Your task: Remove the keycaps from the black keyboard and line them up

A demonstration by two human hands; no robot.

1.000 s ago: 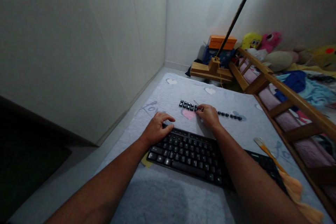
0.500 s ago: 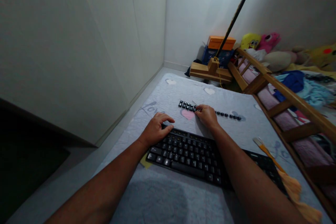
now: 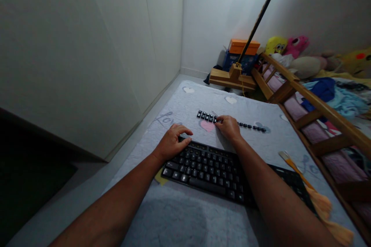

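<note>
Left hand (image 3: pixel 172 143), fingers parted, rests at the corner of the keyboard (image 3: pixel 203 170), lower centre; right hand (image 3: pixel 228 127), fingertips nearly together, grip unverifiable, warrants light contact beside the keycaps (image 3: pixel 206 117), frame centre, keeping rows undisturbed.

Counts one black keyboard (image 3: pixel 203 168), one brush (image 3: pixel 295 168) and one orange cloth (image 3: pixel 320 202). Shows more than a dozen loose keycaps (image 3: pixel 207 116), partly hidden and too small for an exact number. Farther back, includes two boxes, one orange (image 3: pixel 244 46) and one blue (image 3: pixel 248 63), one stand (image 3: pixel 232 76) and at least three plush toys (image 3: pixel 297 46).
</note>
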